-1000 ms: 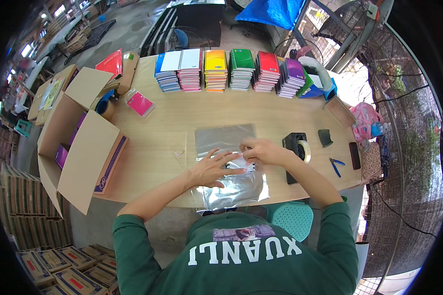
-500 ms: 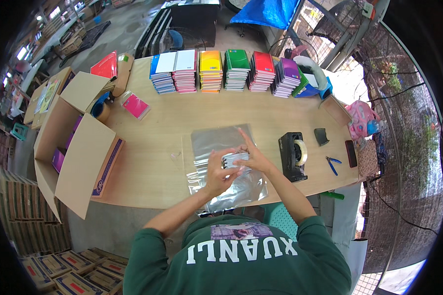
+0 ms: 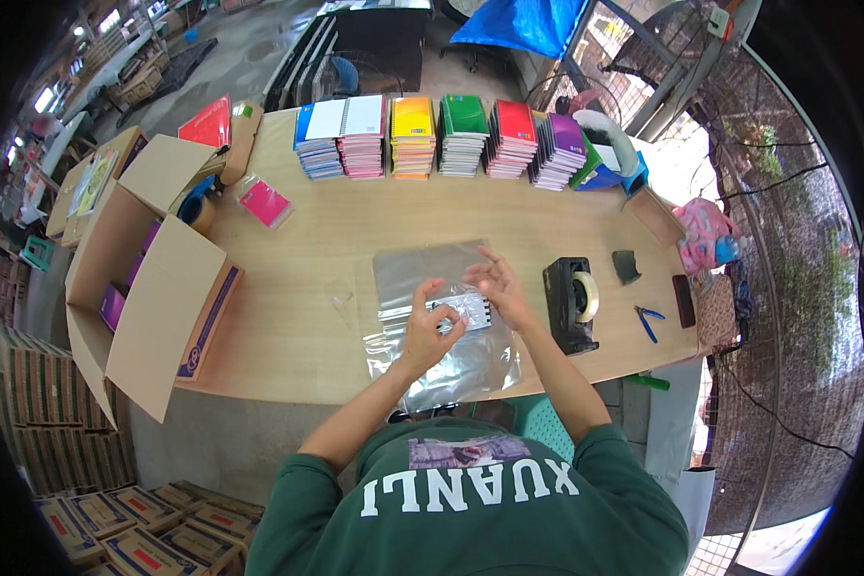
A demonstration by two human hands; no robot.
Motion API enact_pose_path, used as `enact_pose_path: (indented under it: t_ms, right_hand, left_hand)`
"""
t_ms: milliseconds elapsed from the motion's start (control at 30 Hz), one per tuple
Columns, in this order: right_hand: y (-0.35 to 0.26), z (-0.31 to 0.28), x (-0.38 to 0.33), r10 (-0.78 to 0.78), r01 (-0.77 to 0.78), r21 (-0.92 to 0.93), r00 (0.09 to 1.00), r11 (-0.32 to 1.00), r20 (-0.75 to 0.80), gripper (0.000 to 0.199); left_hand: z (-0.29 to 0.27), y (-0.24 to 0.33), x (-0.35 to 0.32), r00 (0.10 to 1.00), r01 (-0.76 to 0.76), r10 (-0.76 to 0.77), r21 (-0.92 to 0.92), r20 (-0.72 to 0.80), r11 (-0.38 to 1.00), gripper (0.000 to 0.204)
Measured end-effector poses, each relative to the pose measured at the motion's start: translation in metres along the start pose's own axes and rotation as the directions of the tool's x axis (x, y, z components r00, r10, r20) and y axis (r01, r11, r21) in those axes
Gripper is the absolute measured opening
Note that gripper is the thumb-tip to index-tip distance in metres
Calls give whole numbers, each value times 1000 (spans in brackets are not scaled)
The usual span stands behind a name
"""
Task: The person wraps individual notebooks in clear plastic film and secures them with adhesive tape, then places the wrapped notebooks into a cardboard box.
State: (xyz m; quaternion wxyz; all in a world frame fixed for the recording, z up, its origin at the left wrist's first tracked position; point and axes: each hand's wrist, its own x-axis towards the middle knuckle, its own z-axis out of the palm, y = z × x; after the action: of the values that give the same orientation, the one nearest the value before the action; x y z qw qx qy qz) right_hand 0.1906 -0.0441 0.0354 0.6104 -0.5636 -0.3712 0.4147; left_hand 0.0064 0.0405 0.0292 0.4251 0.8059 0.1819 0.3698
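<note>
A small spiral notebook (image 3: 472,309) with pale pages and black binding rings lies over a stack of clear plastic bags (image 3: 408,274) at the table's front. My left hand (image 3: 426,336) is closed at its left end, thumb and index finger curled into a ring against it; the exact grip is partly hidden. Just above its right end, my right hand (image 3: 501,290) is open with the fingers spread, apart from the binding. To the right of the bags stands a black tape dispenser (image 3: 568,307) with a roll of clear tape.
Stacks of coloured spiral notebooks (image 3: 464,139) line the table's far edge. An open cardboard box (image 3: 168,317) stands at left, near a pink notebook in clear wrap (image 3: 264,204). Blue-handled pliers (image 3: 649,323), a dark phone (image 3: 684,300) and a dark plastic piece (image 3: 626,267) lie at right.
The notebook has turned so its binding rings now face right instead of left. My right hand has let go and risen a little, fingers spreading. My left hand stays at the notebook.
</note>
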Motion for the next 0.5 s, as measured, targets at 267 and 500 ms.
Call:
enact_pose_path:
  t_ms: [267, 500]
  right_hand:
    - [-28, 21, -14, -67, 51, -332, 997, 942, -38, 21]
    - [-9, 23, -65, -402, 362, -534, 915, 764, 45, 20]
  left_hand:
    - [1, 7, 5, 903, 420, -423, -365, 77, 831, 54]
    - [10, 7, -4, 939, 318, -344, -344, -17, 884, 28]
